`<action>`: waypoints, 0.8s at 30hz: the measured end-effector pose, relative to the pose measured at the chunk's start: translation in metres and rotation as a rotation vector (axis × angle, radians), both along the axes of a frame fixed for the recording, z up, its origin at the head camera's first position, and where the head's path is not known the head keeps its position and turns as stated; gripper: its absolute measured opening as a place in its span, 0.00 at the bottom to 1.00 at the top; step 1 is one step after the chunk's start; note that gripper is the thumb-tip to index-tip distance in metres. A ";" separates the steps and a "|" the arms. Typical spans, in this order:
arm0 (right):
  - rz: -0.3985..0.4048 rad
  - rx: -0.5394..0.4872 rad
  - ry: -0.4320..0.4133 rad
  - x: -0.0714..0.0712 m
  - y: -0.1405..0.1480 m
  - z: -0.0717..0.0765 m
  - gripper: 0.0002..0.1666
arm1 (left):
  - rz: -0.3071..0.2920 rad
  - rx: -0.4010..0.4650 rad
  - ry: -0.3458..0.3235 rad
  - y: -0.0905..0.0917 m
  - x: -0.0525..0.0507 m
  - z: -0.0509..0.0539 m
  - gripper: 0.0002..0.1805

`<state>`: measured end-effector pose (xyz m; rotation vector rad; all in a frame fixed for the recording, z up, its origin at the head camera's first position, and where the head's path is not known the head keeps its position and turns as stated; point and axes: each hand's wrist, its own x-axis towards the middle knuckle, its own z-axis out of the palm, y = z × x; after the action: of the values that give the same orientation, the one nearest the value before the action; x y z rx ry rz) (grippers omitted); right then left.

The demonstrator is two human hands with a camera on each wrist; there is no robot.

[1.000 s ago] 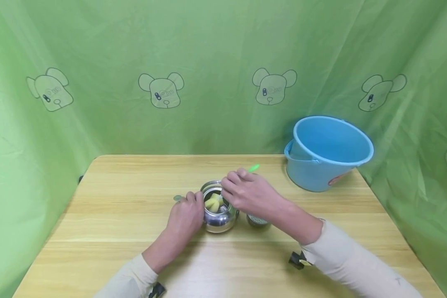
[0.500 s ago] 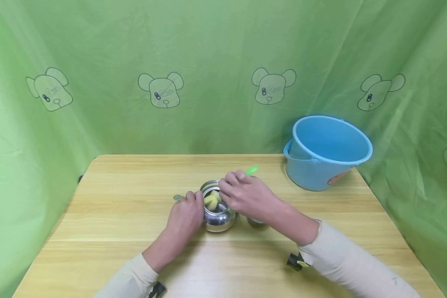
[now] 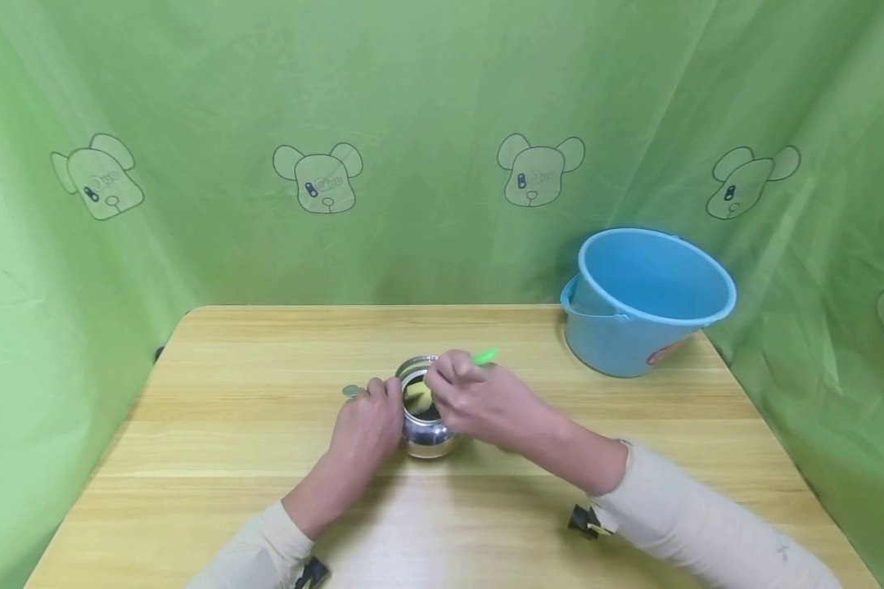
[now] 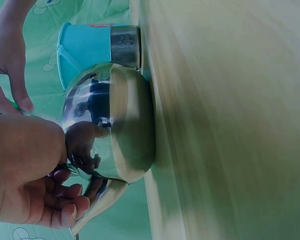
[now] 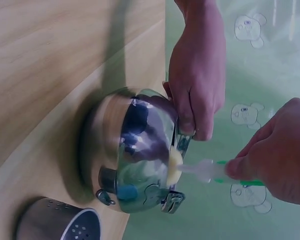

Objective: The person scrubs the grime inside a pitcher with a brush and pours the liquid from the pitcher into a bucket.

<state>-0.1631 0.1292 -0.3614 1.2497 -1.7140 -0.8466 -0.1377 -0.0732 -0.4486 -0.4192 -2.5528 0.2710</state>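
Note:
A shiny steel teapot stands upright on the table with its round mouth uncovered. My left hand grips it at the left side, fingers curled by the spout in the left wrist view. Between the fingers of my right hand is a sponge brush with a green and clear handle. Its yellow sponge head is inside the teapot's mouth, partly visible at the rim in the right wrist view. The right hand hides the teapot's right side from the head view.
A perforated steel cup-shaped strainer stands beside the teapot; the right hand covers it in the head view. At the back right corner sits a blue bucket. Green curtain surrounds the wooden table.
My right hand has shifted slightly left and down, with the brush's sponge deeper in the teapot. The strainer has become covered by that hand. The left hand keeps its place.

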 end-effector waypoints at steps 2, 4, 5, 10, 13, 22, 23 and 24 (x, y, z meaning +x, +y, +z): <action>-0.010 0.023 0.026 0.003 -0.002 0.001 0.04 | 0.000 -0.009 0.009 0.000 0.000 -0.001 0.10; -0.019 0.041 0.034 0.005 -0.003 0.002 0.04 | 0.001 -0.014 0.015 0.000 0.000 -0.001 0.11; -0.025 0.052 0.036 0.006 -0.004 0.003 0.06 | 0.003 -0.017 0.017 0.000 0.000 -0.001 0.11; -0.070 0.117 0.022 0.008 -0.011 0.012 0.11 | 0.015 -0.025 0.021 0.000 -0.001 -0.003 0.13; -0.100 0.169 -0.001 0.007 -0.016 0.019 0.11 | 0.022 -0.028 0.030 0.000 -0.001 -0.003 0.13; -0.162 0.292 -0.186 -0.013 -0.037 0.039 0.06 | 0.035 -0.014 0.036 0.001 -0.002 -0.004 0.12; -0.173 0.275 -0.230 -0.016 -0.038 0.040 0.06 | 0.033 -0.009 0.035 0.002 -0.002 -0.004 0.12; -0.186 0.254 -0.279 -0.020 -0.039 0.041 0.05 | 0.031 -0.004 0.034 0.002 -0.002 -0.003 0.11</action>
<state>-0.1833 0.0900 -0.3205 1.4476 -2.0160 -1.0665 -0.1395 -0.0714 -0.4519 -0.3743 -2.5280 0.2918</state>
